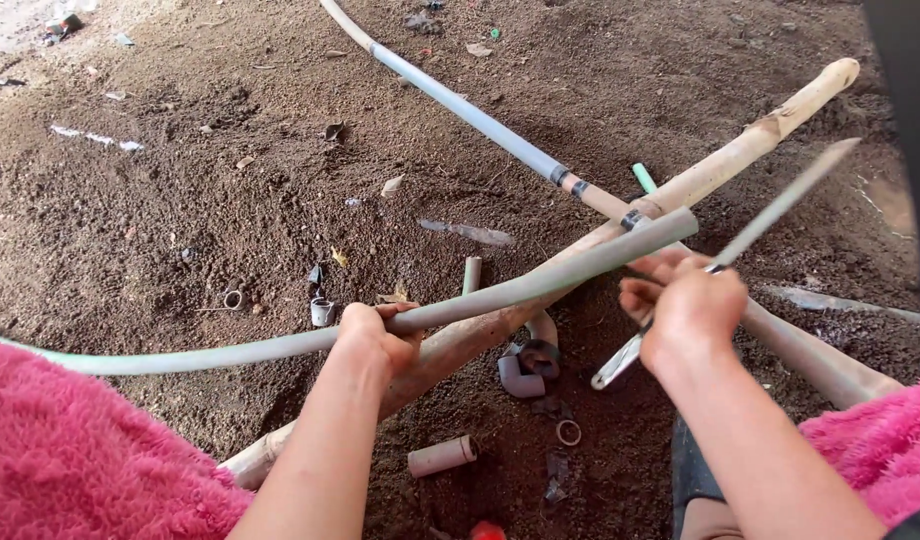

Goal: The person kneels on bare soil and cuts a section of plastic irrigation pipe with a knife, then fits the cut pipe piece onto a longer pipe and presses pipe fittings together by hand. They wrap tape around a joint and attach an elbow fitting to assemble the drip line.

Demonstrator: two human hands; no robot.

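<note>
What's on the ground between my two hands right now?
In the head view, dark pipe elbow fittings lie on the soil between the left hand and right hand, beside the wooden pole.

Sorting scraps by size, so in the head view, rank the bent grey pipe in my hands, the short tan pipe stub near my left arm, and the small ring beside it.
1. Bent grey plastic pipe, by far the longest.
2. Short tan pipe stub.
3. Small tan ring.

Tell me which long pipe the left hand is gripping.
The bent grey pipe held up in the left hand; the straight grey pipe lies untouched on the soil.
</note>
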